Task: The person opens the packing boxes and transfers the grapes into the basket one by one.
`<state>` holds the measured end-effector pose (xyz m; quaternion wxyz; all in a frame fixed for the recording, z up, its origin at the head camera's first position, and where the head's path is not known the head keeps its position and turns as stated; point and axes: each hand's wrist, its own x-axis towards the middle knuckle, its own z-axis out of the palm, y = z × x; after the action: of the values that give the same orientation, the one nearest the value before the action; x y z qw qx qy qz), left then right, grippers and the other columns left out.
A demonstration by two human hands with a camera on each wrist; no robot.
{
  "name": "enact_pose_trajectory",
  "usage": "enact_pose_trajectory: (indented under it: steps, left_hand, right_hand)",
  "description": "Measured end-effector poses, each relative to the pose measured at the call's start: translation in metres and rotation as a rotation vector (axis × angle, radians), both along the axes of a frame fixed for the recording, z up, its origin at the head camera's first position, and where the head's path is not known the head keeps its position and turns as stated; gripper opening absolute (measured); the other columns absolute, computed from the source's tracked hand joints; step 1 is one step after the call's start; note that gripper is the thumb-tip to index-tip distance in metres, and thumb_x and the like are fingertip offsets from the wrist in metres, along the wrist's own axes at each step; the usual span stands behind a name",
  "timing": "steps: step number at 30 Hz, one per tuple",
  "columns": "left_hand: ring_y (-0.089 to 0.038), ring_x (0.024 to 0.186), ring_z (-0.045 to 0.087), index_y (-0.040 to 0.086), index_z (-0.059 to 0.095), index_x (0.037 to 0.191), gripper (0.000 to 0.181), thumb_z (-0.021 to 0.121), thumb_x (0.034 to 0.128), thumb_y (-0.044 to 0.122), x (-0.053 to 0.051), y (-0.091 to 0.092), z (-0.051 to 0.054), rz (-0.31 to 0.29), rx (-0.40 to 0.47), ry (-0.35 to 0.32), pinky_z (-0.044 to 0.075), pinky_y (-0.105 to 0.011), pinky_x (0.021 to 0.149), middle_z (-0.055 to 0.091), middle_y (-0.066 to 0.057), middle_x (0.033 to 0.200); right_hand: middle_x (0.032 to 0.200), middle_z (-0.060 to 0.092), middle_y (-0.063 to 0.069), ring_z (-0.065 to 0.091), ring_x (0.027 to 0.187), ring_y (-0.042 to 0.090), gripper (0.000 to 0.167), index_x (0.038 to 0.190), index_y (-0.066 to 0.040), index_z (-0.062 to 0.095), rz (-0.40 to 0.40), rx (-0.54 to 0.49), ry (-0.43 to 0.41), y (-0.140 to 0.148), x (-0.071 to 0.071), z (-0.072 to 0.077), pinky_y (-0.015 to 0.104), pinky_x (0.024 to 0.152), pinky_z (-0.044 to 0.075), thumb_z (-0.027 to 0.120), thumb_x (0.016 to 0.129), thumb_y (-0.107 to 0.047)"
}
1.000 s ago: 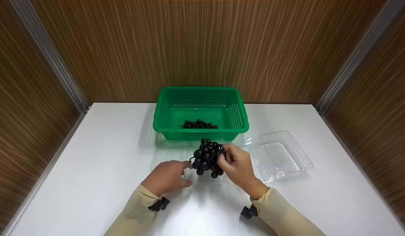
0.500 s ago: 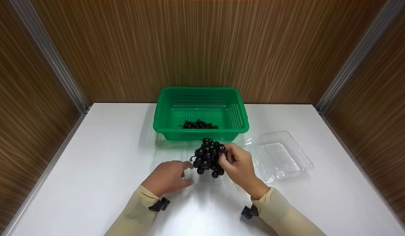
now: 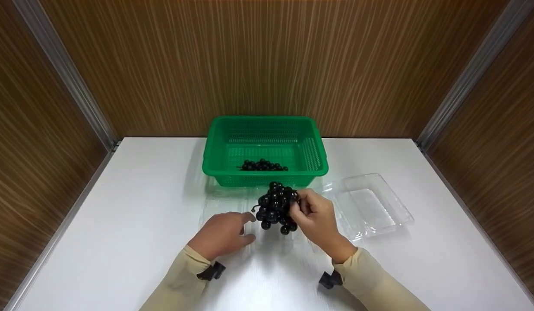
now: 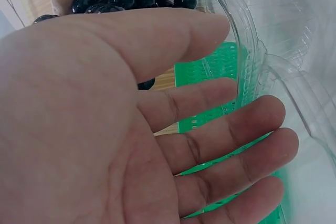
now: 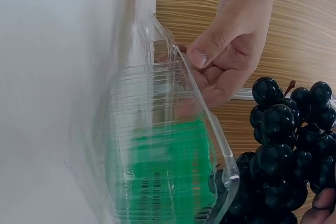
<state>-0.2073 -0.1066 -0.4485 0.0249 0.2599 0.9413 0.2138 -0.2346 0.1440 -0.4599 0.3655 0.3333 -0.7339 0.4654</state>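
Note:
My right hand [image 3: 316, 220] pinches a bunch of black grapes [image 3: 273, 209] by its right side, holding it up over a clear plastic clamshell box [image 3: 223, 203]. The bunch's curved stem points left, close to my left fingertips. To the left of the bunch, my left hand [image 3: 221, 233] holds nothing, and its fingers extend in the left wrist view. There they lie close to the clear box wall [image 4: 304, 98]; whether they touch it, I cannot tell. In the right wrist view the grapes [image 5: 278, 161] hang beside the box rim, and only a fingertip of my right hand shows.
A green slotted basket [image 3: 267, 173] stands behind the box, with more black grapes [image 3: 263, 165] inside. To the right lies the clear tray-like part [image 3: 372, 207] of plastic packaging. Wood-grain panels [image 3: 267, 65] enclose the white table [image 3: 133, 207] at the back and sides.
My right hand has shifted the grapes slightly to the right, so the stem has drawn a little away from my left fingertips. My left hand has hardly moved.

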Motion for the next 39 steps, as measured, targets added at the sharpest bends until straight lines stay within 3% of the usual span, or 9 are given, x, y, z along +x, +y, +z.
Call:
enact_pose_trajectory:
  steps: [7,17,39]
  left_hand:
    - [-0.016,0.075,0.064,0.008,0.070,0.124,0.036,0.073,0.0936,0.026,-0.0017,0.0004,-0.0016,0.035,-0.007,0.029,0.053,-0.040,0.069,0.069,0.000,0.083]
    - [-0.023,0.082,0.068,0.007,0.070,0.121,0.031,0.073,0.0930,0.021,-0.0027,-0.0011,-0.0008,0.092,0.046,0.124,0.054,-0.044,0.070,0.071,-0.006,0.092]
    - [-0.025,0.100,0.070,0.008,0.065,0.129,0.039,0.073,0.0953,0.025,-0.0048,-0.0007,0.0024,0.212,0.156,0.159,0.056,-0.047,0.081,0.071,-0.009,0.112]
  right_hand:
    - [0.058,0.041,-0.003,0.036,0.053,0.004,0.016,0.086,-0.007,0.065,-0.011,0.008,0.011,0.0007,0.0000,0.0004,0.022,0.048,0.030,0.063,0.084,0.008]
    - [0.057,0.042,0.000,0.038,0.054,0.006,0.018,0.088,-0.007,0.067,-0.013,-0.006,0.012,0.0023,-0.0011,0.0014,0.023,0.049,0.031,0.064,0.084,0.010]
    - [0.057,0.041,-0.002,0.037,0.053,0.006,0.018,0.089,-0.008,0.068,-0.009,-0.019,-0.001,0.0068,-0.0031,0.0020,0.023,0.049,0.031,0.063,0.085,0.009]
